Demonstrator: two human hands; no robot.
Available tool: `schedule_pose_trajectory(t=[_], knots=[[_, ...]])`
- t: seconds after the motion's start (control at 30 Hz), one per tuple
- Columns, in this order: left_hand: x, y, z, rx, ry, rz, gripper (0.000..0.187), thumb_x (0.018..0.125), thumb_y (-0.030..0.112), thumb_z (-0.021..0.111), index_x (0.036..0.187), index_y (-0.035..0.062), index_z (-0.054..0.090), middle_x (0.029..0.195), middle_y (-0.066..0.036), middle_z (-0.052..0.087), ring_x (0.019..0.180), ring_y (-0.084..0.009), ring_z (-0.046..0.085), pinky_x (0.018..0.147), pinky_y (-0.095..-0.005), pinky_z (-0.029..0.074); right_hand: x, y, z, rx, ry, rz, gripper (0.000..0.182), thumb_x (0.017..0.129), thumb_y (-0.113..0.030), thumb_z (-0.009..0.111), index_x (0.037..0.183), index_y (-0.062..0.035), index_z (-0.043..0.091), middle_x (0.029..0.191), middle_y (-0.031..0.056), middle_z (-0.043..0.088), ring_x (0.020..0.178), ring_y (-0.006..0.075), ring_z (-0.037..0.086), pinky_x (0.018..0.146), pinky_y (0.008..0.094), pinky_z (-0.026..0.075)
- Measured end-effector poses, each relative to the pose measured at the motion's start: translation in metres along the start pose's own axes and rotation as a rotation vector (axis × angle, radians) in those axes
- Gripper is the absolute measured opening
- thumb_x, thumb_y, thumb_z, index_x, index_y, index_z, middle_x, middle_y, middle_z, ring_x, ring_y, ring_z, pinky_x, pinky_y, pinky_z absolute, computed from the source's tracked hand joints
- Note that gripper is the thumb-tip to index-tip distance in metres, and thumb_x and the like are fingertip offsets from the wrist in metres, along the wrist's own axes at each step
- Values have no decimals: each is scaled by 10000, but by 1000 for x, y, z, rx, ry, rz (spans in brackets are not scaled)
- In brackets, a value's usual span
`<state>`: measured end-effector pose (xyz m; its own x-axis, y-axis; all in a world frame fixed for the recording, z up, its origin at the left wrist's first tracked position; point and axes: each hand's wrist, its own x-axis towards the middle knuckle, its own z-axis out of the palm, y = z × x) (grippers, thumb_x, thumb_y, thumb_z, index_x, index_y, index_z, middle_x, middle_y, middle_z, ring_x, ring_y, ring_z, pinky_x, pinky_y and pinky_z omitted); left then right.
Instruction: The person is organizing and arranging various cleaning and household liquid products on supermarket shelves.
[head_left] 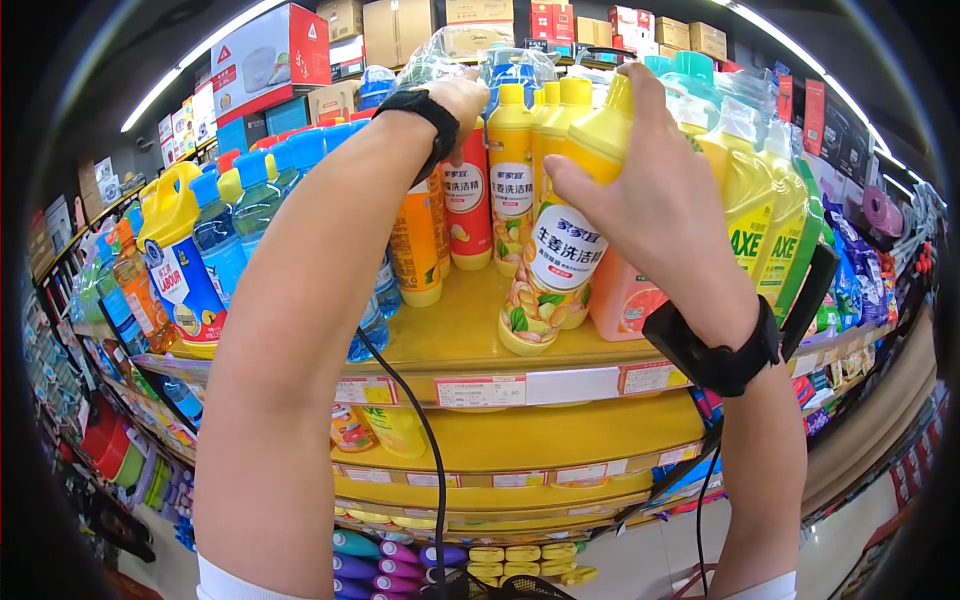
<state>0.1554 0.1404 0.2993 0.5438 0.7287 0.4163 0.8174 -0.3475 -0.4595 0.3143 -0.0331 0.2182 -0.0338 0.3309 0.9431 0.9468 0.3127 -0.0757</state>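
My right hand is closed around the upper part of a yellow dish soap bottle, thumb in front and fingers over its cap. The bottle leans, its base at the front of the yellow shelf. Farther back, my left hand is closed at the top of a red dish soap bottle; most of its fingers and the cap are hidden. An orange bottle stands just left of the red one. Between my hands is another yellow dish soap bottle, upright.
Blue-capped bottles and a yellow-and-blue jug crowd the left. A pink bottle and yellow AXE bottles stand to the right. Price labels line the shelf edge. A black cable hangs in front.
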Motion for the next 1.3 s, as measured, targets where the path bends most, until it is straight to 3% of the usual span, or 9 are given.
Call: schedule_pose_trajectory(t=[0.13,0.23,0.37,0.53,0.63,0.73,0.87,1.0,1.3], knots=[[12,-4,16,-20,24,-60,798,549,105,932,1250,30,559,1319,-158,488,1209,-339,524,982,-370,483,0,1,1,20,1,-14,807,734,-343,747,1327,38,353,975,270,622,805,433,661,676,464,553],[18,-2,20,-51,44,-84,782,542,75,927,1237,36,571,1333,-158,485,1208,-340,529,978,-372,488,2,-4,-5,15,-62,43,810,763,-330,741,1364,40,345,964,299,649,855,430,668,748,458,540],[31,-3,28,-195,51,-146,761,533,59,922,1216,36,588,1341,-163,483,1199,-341,538,975,-373,491,2,-4,-4,12,-51,44,826,758,-342,739,1373,40,341,962,301,649,868,432,666,758,456,539],[37,0,28,-139,38,-139,739,522,56,921,1191,35,606,1342,-163,488,1191,-336,548,972,-371,490,1,-3,-4,30,-48,41,828,759,-336,736,1379,41,336,975,304,647,881,433,664,767,453,538],[28,4,24,-57,38,-101,721,529,47,914,1183,37,612,1339,-161,493,1191,-335,548,972,-372,488,0,0,0,35,-8,-1,792,745,-329,732,1331,30,340,994,277,618,808,438,658,679,467,551],[34,0,27,-80,23,-123,697,543,40,903,1178,39,614,1334,-158,497,1182,-336,554,975,-373,486,-1,1,0,35,-3,-10,781,750,-330,728,1325,32,342,986,276,618,806,433,661,676,462,552],[38,-3,39,-175,119,-111,669,555,41,894,1165,38,617,1324,-158,502,1176,-336,558,974,-369,483,-1,-1,-4,53,-24,34,816,757,-334,734,1365,47,345,1014,310,635,915,439,653,794,451,532],[18,13,11,-34,24,-47,676,547,78,904,1158,32,617,1308,-163,507,1178,-339,552,974,-367,481,-1,0,-3,69,-20,30,816,755,-336,735,1362,48,347,1023,309,632,918,439,650,799,451,528],[55,-8,15,19,-64,-45,795,512,171,936,1218,23,600,1281,-203,545,1176,-334,557,987,-367,475,-2,5,1,58,25,-9,829,758,-340,740,1371,49,340,991,296,638,910,434,650,794,449,524]])
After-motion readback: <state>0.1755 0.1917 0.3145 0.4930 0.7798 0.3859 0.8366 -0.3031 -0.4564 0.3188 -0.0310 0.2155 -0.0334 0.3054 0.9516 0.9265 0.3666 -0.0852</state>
